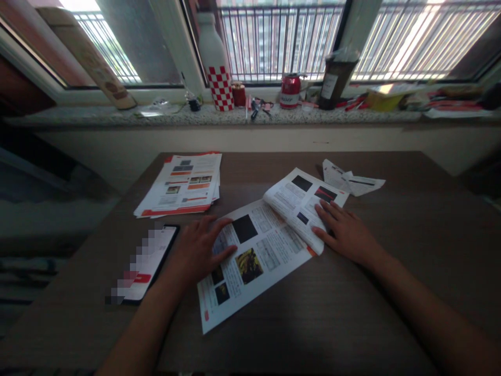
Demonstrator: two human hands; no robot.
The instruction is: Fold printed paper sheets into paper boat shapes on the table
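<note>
A printed sheet (254, 261) with text and photos lies on the dark wooden table (391, 292), its far right part folded over toward me. My left hand (201, 248) lies flat on the sheet's left side, fingers spread and open. My right hand (344, 232) presses flat on the folded flap (301, 201), fingers stretched out along the crease. Neither hand holds anything.
A stack of printed sheets (182, 185) lies at the far left, a phone (146, 263) beside my left forearm, and a folded paper shape (350, 180) beyond the sheet. The windowsill (156, 117) carries a checkered bottle (217, 62), a red can (290, 91), a dark cup (336, 78) and clutter.
</note>
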